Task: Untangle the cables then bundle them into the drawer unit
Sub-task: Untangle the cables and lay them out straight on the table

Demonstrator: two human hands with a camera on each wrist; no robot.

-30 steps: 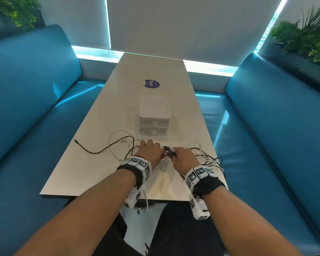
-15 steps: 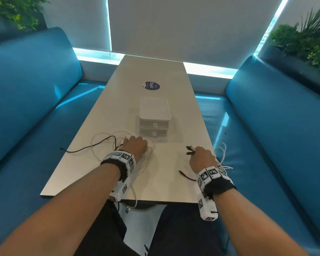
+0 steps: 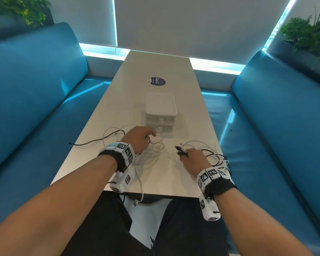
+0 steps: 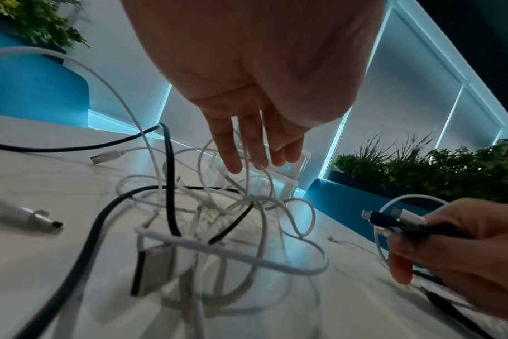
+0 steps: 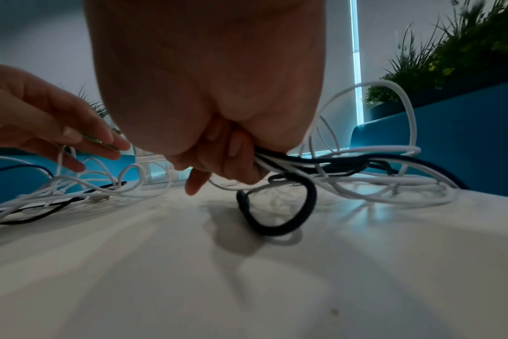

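Note:
A loose tangle of white and black cables (image 3: 152, 154) (image 4: 218, 220) lies on the white table (image 3: 155, 180) just in front of the white drawer unit (image 3: 161, 111), whose drawers are closed. My left hand (image 3: 139, 139) (image 4: 252, 142) hovers over this tangle, fingers straight and pointing down among the white strands, near the lower drawer. My right hand (image 3: 192, 160) (image 5: 218, 151) grips a bunch of black and white cable ends (image 3: 181, 152) (image 4: 398, 223). Their loops (image 3: 217, 157) (image 5: 363, 174) trail to its right at the table's right edge.
One black cable (image 3: 85, 144) runs out to the table's left edge, and a white one (image 3: 139, 191) hangs over the near edge. A round purple sticker (image 3: 157, 81) lies beyond the drawer unit. Blue benches (image 3: 35, 100) flank the table.
My hands, together at the middle a second ago, have pulled apart. The right took a bunch of cable ends rightward. The left went left, then edged forward toward the drawer unit.

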